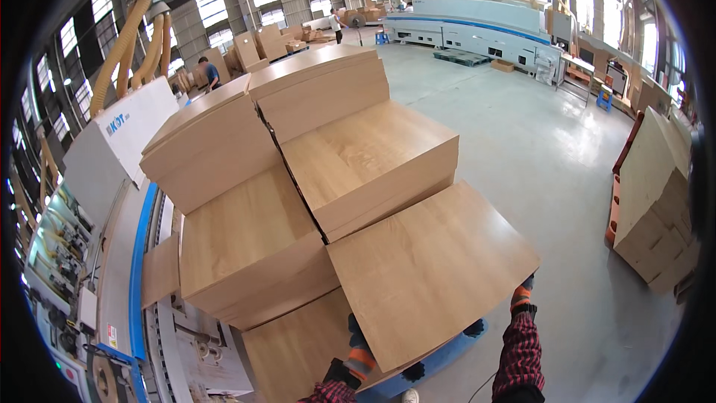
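Note:
A wide wood-grain board [436,276] lies in front of me, slightly tilted. My left hand [359,347], in a dark and orange glove, grips its left edge near the front corner. At the right corner, my right hand [523,292] in a matching glove holds the edge; its fingers are mostly hidden by the board. Just under the board's front edge, a blue pallet [447,347] shows. Stacks of similar boards rise beyond it: a stepped stack [373,149] straight ahead and another [246,235] to the left. Lower boards [298,339] lie left of my left hand.
A machine with a blue rail [142,254] runs along the left, with a loose panel [160,270] on it. On the right stands a stack of boards [656,201] on a red pallet. Two people work in the back, and a long pale machine [470,30] stands across the floor.

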Available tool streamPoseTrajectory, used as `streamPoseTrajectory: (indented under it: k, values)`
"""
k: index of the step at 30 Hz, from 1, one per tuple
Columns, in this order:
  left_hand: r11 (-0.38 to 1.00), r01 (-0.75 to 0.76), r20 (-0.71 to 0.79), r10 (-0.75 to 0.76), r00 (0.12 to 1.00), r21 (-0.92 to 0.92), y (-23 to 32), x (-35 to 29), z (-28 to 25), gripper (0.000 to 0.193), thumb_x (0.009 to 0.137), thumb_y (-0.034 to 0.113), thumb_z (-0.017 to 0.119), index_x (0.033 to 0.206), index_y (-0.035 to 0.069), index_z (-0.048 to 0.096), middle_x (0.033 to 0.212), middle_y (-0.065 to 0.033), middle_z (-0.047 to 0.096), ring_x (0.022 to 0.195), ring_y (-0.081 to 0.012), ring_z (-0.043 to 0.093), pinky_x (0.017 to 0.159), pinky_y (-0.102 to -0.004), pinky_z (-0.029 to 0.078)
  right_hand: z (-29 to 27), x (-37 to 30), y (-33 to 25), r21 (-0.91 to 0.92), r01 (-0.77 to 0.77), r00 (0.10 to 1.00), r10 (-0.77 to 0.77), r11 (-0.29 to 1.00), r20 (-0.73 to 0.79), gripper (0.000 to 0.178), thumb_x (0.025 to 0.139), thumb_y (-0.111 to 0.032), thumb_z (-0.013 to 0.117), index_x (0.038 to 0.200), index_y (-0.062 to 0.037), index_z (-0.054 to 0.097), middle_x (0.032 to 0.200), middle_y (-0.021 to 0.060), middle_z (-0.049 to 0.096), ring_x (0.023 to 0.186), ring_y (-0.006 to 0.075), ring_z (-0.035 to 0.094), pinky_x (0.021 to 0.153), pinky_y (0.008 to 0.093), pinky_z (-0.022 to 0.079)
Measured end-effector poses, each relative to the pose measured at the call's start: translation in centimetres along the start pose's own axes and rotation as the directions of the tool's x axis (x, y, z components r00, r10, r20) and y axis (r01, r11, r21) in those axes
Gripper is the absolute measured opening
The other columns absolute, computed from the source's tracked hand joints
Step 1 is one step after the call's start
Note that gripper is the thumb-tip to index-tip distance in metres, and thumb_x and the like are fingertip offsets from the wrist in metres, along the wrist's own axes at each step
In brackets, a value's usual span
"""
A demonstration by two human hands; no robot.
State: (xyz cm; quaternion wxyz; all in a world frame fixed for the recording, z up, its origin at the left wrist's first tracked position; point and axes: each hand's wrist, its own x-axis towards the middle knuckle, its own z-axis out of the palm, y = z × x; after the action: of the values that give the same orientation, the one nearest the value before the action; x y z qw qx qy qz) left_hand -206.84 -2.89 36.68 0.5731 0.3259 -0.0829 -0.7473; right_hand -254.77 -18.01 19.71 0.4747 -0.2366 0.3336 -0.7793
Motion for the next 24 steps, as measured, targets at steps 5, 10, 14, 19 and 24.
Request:
streamPoseTrajectory:
  k: [5,10,14,19,24]
  values:
    - [0.998,0.04,0.016,-0.04,0.999,-0.039,1.9,-1.8,-0.3,0.068,0.084,0.063,0.037,0.131,0.013,0.038,0.13,-0.0054,0.046,0.113,-0.0258,0.048,0.095,-0.0401,0.039,1.9,-8.5,-2.8,-0.147,0.014,0.996,-0.026,0.989,-0.081,0.056,0.092,-0.049,0.037,0.128,-0.0059,0.044,0.124,0.0065,0.051,0.111,0.0214,0.05,0.094,0.0348,0.039]
    - [0.998,0.031,-0.032,-0.032,0.999,-0.046,3.4,-4.6,-2.0,0.069,0.085,0.062,0.037,0.132,0.013,0.038,0.131,-0.0064,0.045,0.114,-0.0261,0.047,0.095,-0.0401,0.039,5.1,-20.0,-3.8,-0.108,0.113,0.975,-0.131,0.988,-0.178,0.053,0.092,-0.045,0.039,0.129,-0.0061,0.042,0.126,0.0046,0.05,0.112,0.021,0.049,0.094,0.0354,0.039]
    - [0.995,0.059,-0.091,-0.066,0.994,-0.083,1.9,-8.2,-4.2,0.069,0.085,0.062,0.037,0.133,0.012,0.037,0.132,-0.0071,0.044,0.114,-0.0262,0.047,0.096,-0.0401,0.038,3.9,-24.1,-2.6,-0.002,-0.013,0.976,0.012,1.0,-0.217,0.058,0.092,-0.052,0.033,0.131,-0.0088,0.04,0.13,0.0019,0.046,0.117,0.0197,0.043,0.098,0.0381,0.034]
    - [0.979,0.113,-0.164,-0.141,0.976,-0.168,-2.1,-12.0,-6.7,0.069,0.085,0.062,0.037,0.133,0.012,0.036,0.133,-0.0081,0.043,0.115,-0.0265,0.046,0.097,-0.0402,0.038,-0.7,-20.0,-0.5,0.085,-0.195,0.98,0.197,0.977,-0.019,0.056,0.092,-0.051,0.034,0.126,-0.007,0.044,0.123,0.004,0.051,0.112,0.0207,0.046,0.097,0.0371,0.035]
    - [0.958,0.173,-0.158,-0.211,0.965,-0.229,-4.8,-13.4,-6.7,0.07,0.085,0.062,0.037,0.134,0.012,0.036,0.134,-0.009,0.041,0.116,-0.0267,0.046,0.097,-0.0402,0.037,1.0,-12.2,-0.7,0.003,-0.129,0.99,0.129,0.992,-0.049,0.057,0.092,-0.051,0.033,0.119,-0.0028,0.05,0.112,0.0081,0.057,0.104,0.0215,0.052,0.094,0.0361,0.037]
